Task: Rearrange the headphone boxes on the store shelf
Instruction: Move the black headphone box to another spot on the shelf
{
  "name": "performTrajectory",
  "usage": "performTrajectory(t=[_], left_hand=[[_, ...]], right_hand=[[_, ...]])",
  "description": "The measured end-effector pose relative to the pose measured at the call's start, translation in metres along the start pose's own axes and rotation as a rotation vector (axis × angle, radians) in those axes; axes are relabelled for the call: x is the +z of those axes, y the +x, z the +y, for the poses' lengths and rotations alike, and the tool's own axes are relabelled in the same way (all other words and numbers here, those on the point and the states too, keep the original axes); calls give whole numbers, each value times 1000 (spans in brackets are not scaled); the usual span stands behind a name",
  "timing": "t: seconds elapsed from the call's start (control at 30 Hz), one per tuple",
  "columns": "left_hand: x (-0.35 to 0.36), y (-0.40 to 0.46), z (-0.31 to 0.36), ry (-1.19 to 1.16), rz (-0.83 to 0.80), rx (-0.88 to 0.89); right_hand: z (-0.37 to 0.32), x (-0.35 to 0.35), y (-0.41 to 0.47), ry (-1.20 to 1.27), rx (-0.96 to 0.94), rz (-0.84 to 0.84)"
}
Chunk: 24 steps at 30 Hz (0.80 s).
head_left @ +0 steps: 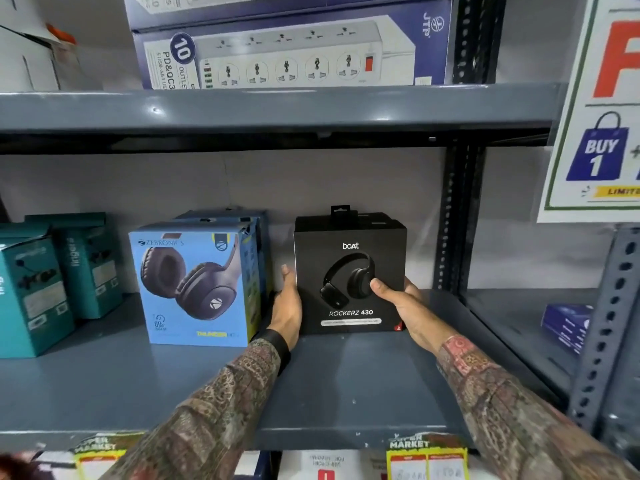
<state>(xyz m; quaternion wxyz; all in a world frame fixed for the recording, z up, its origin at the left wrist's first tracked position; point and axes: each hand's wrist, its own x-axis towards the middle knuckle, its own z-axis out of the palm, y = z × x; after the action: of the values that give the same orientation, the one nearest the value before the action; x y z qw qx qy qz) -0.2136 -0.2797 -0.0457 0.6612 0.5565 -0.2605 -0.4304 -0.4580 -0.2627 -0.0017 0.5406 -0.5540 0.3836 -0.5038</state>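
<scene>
A black boAt Rockerz 430 headphone box (349,244) stands upright on the grey metal shelf (173,382), right of centre. My left hand (286,310) grips its left side. On the other side my right hand (401,303) holds its lower right corner, with the thumb across the front. To its left stands a blue Zebronics headphone box (194,285), with another blue box (242,218) behind it. A narrow gap separates the blue and black boxes.
Teal earphone boxes (31,292) stand at the shelf's left end. Power-strip boxes (291,53) lie on the shelf above. A perforated upright (453,220) rises right of the black box. A small blue box (566,323) sits on the neighbouring shelf, under a promotional sign (602,109).
</scene>
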Motion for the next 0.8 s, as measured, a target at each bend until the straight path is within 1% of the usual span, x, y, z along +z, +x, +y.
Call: performTrajectory(t=[0.1,0.13,0.27,0.4,0.47,0.53,0.63,0.8], left_hand=[[-5,-75,29,9,-183,45],[-6,-91,34,6,-222,52],[-17,-123,32,30,-277,106],[-28,-145,21,87,-238,91],[-30,-165,21,80,-218,75],[-32,-181,21,121,-204,96],[-33,-196,18,93,-154,79],[-33,-208,20,65,-154,53]], right_hand=[[-2,-4,-14,-9,23,-19],[-2,-5,-19,-14,26,-21],[-10,-10,-52,-73,29,-8],[-9,-18,-94,-85,4,60],[-8,-19,-114,-93,-44,45],[-7,-19,-127,-106,-67,43],[-4,-19,-135,-72,-68,65],[-6,-14,-142,-89,-48,83]])
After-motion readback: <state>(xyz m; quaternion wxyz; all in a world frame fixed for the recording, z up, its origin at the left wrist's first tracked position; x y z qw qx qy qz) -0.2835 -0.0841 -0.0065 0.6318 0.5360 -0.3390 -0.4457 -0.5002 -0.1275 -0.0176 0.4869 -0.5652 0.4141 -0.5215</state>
